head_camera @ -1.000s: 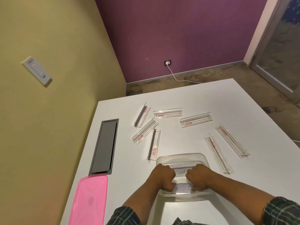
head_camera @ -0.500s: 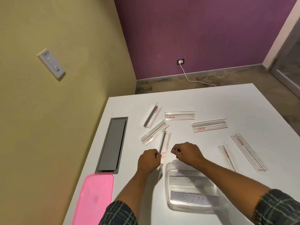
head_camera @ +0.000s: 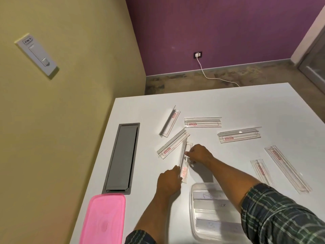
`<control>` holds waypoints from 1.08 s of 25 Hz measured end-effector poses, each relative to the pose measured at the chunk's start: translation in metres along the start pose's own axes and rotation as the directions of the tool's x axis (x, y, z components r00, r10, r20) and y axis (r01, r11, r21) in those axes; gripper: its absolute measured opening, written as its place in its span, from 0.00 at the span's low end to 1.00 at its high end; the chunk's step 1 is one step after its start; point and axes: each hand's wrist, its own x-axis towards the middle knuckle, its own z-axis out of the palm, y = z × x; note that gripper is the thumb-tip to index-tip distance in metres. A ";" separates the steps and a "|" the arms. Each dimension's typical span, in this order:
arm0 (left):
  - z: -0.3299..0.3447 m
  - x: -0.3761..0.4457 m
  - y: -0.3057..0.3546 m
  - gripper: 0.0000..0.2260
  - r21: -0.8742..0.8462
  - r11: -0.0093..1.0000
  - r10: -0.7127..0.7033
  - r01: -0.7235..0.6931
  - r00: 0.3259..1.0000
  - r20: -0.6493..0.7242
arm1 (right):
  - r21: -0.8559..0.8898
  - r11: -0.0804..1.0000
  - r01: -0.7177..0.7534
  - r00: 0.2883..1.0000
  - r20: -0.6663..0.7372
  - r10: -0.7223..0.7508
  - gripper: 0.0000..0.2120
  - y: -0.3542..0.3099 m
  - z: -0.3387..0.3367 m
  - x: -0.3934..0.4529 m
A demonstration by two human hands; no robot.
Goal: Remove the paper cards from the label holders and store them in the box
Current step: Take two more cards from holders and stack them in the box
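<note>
Both hands are on one clear label holder (head_camera: pixel 185 170) lying lengthwise on the white table (head_camera: pixel 228 103). My left hand (head_camera: pixel 168 180) holds its near end with curled fingers. My right hand (head_camera: pixel 197 154) pinches it near the middle. Several more clear label holders with red print lie spread behind and to the right, among them one (head_camera: pixel 173 144) just left of the held one and one (head_camera: pixel 239 135) further right. The clear plastic box (head_camera: pixel 193 205) sits at the near right with paper cards (head_camera: pixel 213 206) inside, partly hidden by my right forearm.
A pink lid (head_camera: pixel 103 219) lies at the table's near left edge. A grey cable hatch (head_camera: pixel 122 157) is set into the table on the left. The yellow wall runs close along the table's left side.
Both hands left the box, moved forward and to the left, and took hold of the nearest label holder. The camera view shifted, so the box now sits lower right.
</note>
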 end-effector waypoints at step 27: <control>-0.058 -0.005 0.082 0.34 -0.087 0.976 0.190 -0.201 0.975 -0.117 | 0.869 0.494 0.009 0.988 -0.083 0.128 0.09 0.044 -0.065 -0.075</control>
